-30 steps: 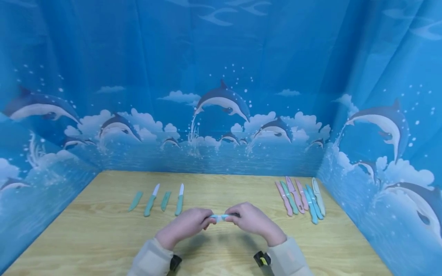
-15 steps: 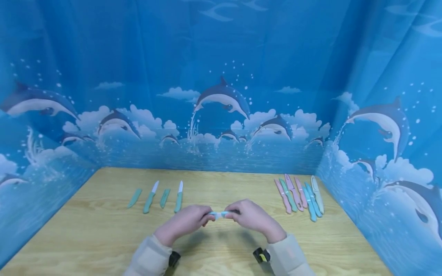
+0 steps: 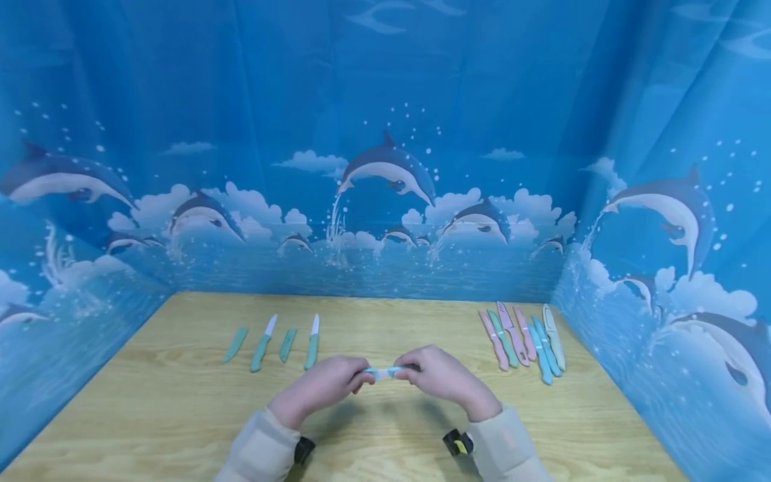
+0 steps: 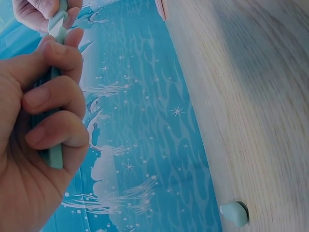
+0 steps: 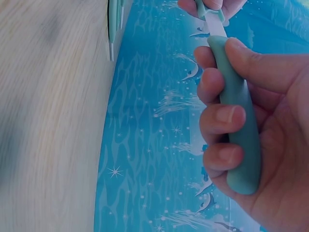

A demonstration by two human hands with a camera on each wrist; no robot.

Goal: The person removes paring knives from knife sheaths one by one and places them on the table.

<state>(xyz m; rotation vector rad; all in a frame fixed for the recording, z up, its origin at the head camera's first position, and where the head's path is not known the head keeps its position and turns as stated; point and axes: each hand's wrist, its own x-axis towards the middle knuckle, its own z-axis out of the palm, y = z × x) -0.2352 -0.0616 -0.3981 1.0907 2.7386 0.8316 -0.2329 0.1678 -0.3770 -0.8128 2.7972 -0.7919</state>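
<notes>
Over the middle of the wooden table [image 3: 181,415] both hands hold one small knife [image 3: 385,372] level between them. My right hand [image 3: 430,371] grips its teal handle [image 5: 239,121], fingers curled round it. My left hand [image 3: 337,383] grips the teal sheath [image 4: 54,157]. A short stretch of white blade [image 5: 214,21] shows between sheath and handle. In the left wrist view the sheath [image 4: 57,24] runs up to the right hand [image 4: 38,9]. How far the blade sits in the sheath is hidden.
At the left lie two bare teal sheaths [image 3: 235,345] [image 3: 288,344] and two teal-handled knives with white blades [image 3: 262,351] [image 3: 311,349]. Several pink and teal sheathed knives [image 3: 524,341] lie at the right. Blue dolphin-print cloth walls [image 3: 385,201] enclose three sides.
Both hands stay on the knife in the same place, sitting slightly higher in the view. The sheath and handle show no clear movement apart or together.
</notes>
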